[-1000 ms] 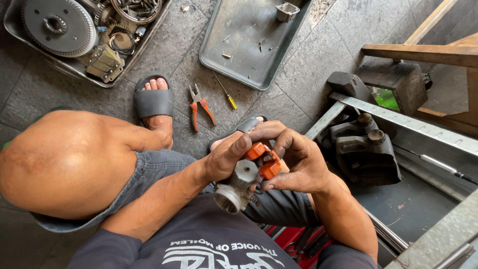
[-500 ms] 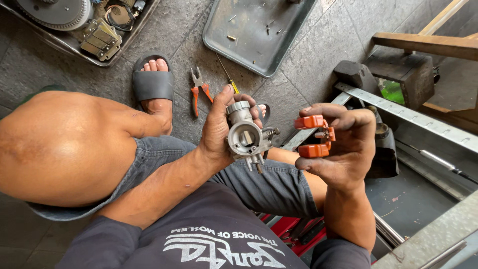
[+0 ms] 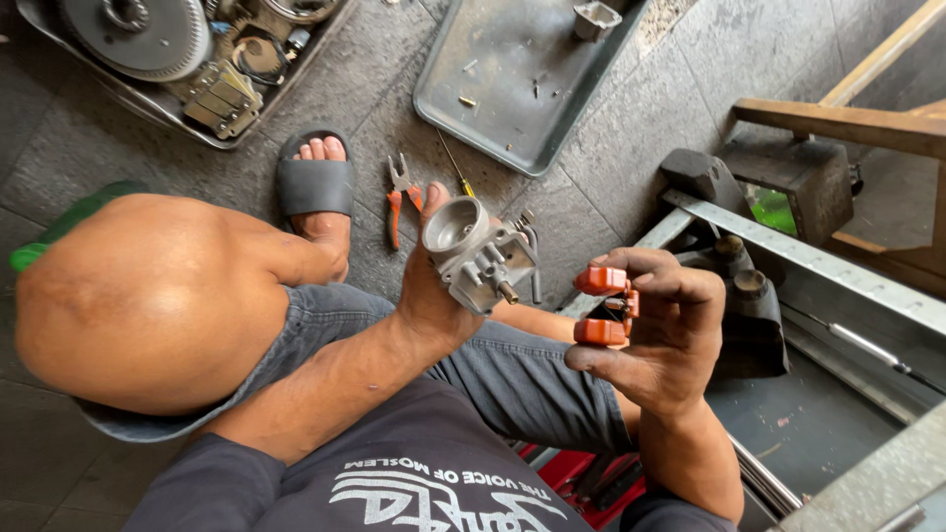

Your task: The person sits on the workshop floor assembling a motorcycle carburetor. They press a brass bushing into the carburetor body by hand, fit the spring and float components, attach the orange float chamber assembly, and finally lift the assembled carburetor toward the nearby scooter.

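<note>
Our left hand grips the grey metal carburetor, palm hidden behind it; our right hand pinches the orange float, fingers half covering it.

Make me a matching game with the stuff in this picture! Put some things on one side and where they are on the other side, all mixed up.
Things:
1. metal carburetor body
2. orange float part
3. pliers with orange handles
4. grey metal tray

Places:
A. on the tiled floor beside the sandalled foot
B. held up in the left hand
C. on the floor at the top, with a few small bits in it
D. pinched in the fingers of the right hand

Right pairs: 1-B, 2-D, 3-A, 4-C
</note>
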Demonstrator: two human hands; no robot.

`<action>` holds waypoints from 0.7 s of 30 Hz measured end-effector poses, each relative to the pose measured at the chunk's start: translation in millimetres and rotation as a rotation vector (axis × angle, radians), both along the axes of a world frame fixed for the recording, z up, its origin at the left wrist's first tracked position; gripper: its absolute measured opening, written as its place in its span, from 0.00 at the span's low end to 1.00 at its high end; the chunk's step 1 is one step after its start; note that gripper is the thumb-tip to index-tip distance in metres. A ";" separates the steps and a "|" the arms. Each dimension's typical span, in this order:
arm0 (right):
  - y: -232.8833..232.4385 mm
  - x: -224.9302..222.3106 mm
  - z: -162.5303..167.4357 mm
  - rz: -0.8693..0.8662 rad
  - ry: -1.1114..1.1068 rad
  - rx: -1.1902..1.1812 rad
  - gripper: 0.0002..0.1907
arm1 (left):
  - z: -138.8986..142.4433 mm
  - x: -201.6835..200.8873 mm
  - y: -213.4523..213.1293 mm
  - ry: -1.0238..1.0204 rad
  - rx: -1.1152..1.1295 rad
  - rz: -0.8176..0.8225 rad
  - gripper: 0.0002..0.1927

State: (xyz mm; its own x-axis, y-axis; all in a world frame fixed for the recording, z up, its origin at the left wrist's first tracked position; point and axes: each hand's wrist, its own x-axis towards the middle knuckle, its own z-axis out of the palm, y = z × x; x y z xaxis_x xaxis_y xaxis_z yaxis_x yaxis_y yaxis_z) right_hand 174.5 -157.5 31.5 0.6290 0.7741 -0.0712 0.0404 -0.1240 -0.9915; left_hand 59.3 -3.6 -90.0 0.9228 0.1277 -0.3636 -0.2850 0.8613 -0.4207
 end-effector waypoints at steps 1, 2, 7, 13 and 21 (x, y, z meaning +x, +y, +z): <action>0.9 -0.2 0.1 -0.005 -0.016 -0.003 0.41 | -0.9 0.0 -0.6 0.057 0.000 -0.030 0.27; 1.7 -0.5 0.1 -0.011 -0.031 -0.007 0.41 | -1.6 0.0 -0.9 0.115 -0.002 -0.060 0.26; 2.1 -0.2 0.0 0.004 -0.031 0.022 0.40 | -1.0 -1.3 -0.1 0.276 -0.021 -0.128 0.23; 0.1 -0.6 0.1 0.017 -0.046 0.019 0.40 | -2.2 -0.5 -2.3 0.252 -0.007 -0.063 0.22; 5.3 -1.9 -0.9 0.042 -0.059 -0.015 0.40 | 1.5 2.2 0.9 0.288 0.023 -0.025 0.23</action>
State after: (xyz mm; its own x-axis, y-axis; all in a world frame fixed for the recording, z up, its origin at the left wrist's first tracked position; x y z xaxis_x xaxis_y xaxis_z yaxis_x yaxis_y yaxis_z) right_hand 172.6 -152.2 30.6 0.5991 0.7993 -0.0465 0.1046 -0.1358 -0.9852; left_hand 61.5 -2.7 -88.5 0.7847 0.1174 -0.6086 -0.3684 0.8779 -0.3057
